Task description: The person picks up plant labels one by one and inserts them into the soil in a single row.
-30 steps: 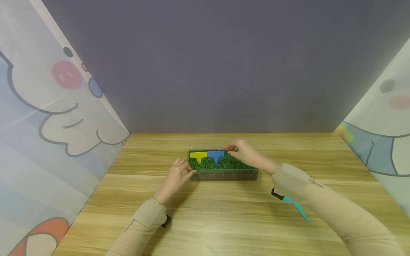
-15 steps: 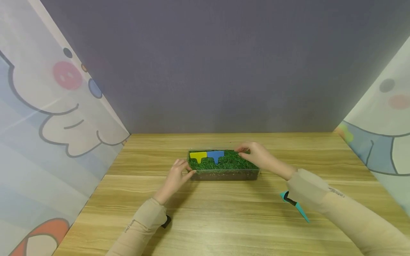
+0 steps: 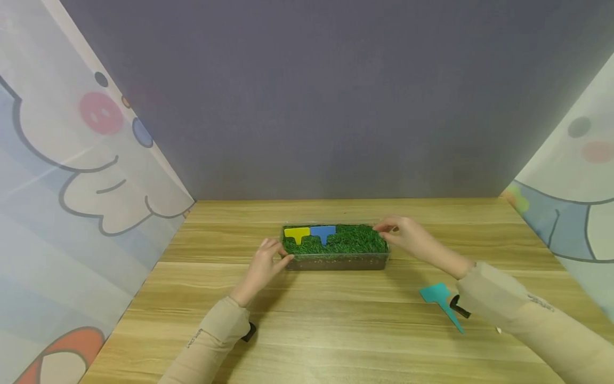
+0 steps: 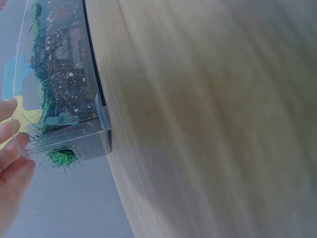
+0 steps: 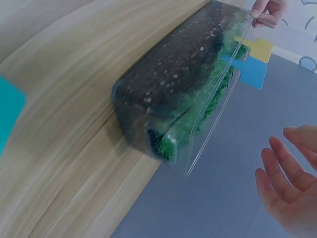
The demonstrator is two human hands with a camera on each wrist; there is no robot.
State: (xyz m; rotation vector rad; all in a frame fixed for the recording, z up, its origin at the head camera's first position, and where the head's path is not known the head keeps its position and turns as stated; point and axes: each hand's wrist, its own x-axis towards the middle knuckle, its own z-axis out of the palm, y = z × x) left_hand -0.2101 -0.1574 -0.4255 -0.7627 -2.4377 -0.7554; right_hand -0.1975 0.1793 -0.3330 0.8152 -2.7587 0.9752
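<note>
Lying lengthwise across the counter (image 3: 336, 320), a clear tray (image 3: 334, 261) of grass is flanked by both hands. Its left end is touched by the left hand (image 3: 266, 262); the right hand (image 3: 408, 238), fingers relaxed and empty, hovers beside the right end. A teal tag (image 3: 438, 298) lies nearer the right arm.

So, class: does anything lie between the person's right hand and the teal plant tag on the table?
Nothing visible does. The right hand hovers open at the planter box's right end; the teal plant tag lies flat on bare table, beside the right sleeve.
</note>
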